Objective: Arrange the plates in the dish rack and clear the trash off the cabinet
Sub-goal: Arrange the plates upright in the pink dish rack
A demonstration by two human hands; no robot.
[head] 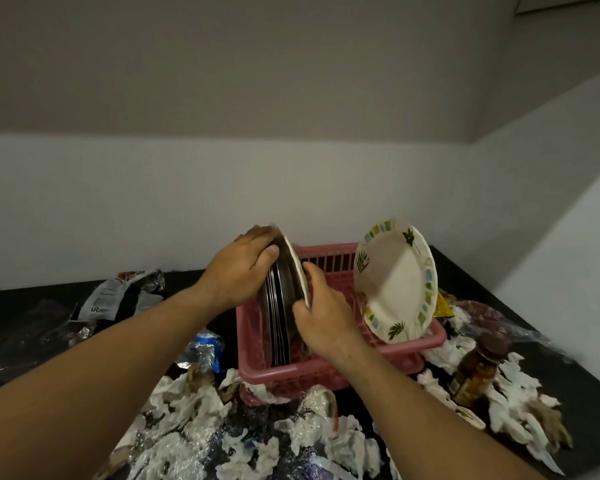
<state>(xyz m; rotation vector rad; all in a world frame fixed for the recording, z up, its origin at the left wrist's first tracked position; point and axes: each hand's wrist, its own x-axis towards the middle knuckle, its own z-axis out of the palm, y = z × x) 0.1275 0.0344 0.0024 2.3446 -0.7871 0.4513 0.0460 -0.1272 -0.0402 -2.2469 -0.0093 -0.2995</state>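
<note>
A pink plastic dish rack (329,370) stands on the black cabinet top (21,306). Several steel plates (278,317) stand on edge at its left side, with a white plate (299,271) as the rightmost of the stack. My left hand (240,268) grips the top of the stack, thumb on the rim. My right hand (321,315) holds the white plate's lower edge from the right. A cream plate with a leaf pattern (397,282) leans upright at the rack's right end.
Crumpled white tissues (201,407) and plastic wrap cover the counter in front of the rack. A foil wrapper (118,296) lies at the left and a blue packet (207,348) beside the rack. A brown bottle (478,368) stands at the right among tissues. White walls enclose the corner.
</note>
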